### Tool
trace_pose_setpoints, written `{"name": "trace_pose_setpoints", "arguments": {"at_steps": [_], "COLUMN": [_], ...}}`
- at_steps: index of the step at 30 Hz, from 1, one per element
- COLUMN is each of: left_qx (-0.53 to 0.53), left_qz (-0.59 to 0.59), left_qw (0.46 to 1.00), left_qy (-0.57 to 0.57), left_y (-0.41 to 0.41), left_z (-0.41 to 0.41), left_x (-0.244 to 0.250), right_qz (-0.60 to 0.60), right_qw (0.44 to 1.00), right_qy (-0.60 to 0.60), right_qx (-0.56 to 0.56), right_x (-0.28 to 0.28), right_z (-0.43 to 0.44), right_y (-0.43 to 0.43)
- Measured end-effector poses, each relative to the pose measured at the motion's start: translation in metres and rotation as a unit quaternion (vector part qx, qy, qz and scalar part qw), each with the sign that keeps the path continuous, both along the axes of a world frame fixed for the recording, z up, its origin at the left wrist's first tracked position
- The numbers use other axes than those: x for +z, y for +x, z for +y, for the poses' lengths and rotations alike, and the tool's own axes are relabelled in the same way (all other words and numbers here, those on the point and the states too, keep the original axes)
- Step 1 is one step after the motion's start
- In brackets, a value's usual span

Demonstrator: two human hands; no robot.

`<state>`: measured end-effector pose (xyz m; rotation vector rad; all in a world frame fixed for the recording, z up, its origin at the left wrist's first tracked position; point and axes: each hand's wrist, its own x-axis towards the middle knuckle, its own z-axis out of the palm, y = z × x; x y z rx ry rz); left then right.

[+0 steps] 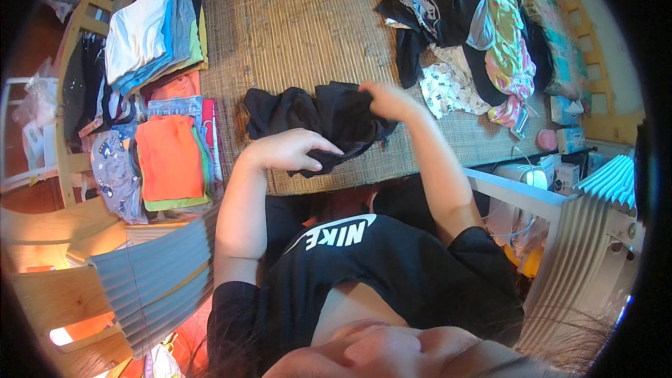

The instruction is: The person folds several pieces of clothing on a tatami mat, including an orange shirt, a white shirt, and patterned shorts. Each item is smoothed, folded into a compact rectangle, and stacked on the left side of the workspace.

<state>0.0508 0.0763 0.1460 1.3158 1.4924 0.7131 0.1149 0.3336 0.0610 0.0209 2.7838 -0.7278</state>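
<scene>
A crumpled black garment (336, 110) lies on the woven straw mat (294, 21) right in front of me. My left hand (294, 149) rests on its near left part, thumb and fingers apart with black cloth showing between them. At the far right edge of the garment is my right hand (386, 101), slightly blurred, its fingertips at the cloth. Whether those fingers pinch the fabric is unclear.
Folded clothes stand at the left: a pile topped by a white garment (137, 31), another topped by an orange one (168, 157). A loose heap with a black printed shirt (420, 5) lies at the far right. Tissue packs (571, 139) sit beyond the mat's right edge.
</scene>
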Motion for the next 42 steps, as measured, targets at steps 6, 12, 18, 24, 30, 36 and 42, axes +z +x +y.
{"name": "trace_pose_setpoints", "arguments": {"at_steps": [6, 12, 18, 24, 30, 36, 42], "left_qx": [0.013, 0.031, 0.336, 0.510, 0.526, 0.395, 0.497], "left_qz": [-0.016, -0.017, -0.104, -0.004, -0.034, 0.367, 0.348], "left_qw": [0.997, 0.999, 0.934, 0.845, 0.809, 0.822, 0.739], "left_qy": [-0.072, 0.004, 0.067, 0.161, 0.261, 0.182, 0.292], "left_y": [-0.009, -0.020, -0.031, -0.064, -0.055, -0.043, -0.072], "left_z": [-0.008, -0.015, -0.028, -0.026, -0.015, -0.018, -0.034], "left_x": [0.032, 0.017, 0.027, -0.019, -0.012, 0.007, 0.057], "right_qz": [0.265, -0.010, -0.028, 0.266, 0.242, 0.407, 0.340], "right_qw": [0.896, 0.976, 0.995, 0.941, 0.939, 0.885, 0.921], "right_qy": [-0.079, -0.124, -0.071, -0.172, -0.163, -0.149, -0.159], "right_qx": [-0.347, 0.180, 0.058, -0.119, -0.184, -0.171, -0.103], "right_x": [0.020, 0.052, 0.040, 0.051, 0.065, 0.080, 0.174], "right_z": [0.052, -0.026, -0.047, 0.003, 0.007, 0.004, -0.009], "right_y": [-0.006, 0.026, 0.011, -0.017, -0.018, -0.020, -0.019]}}
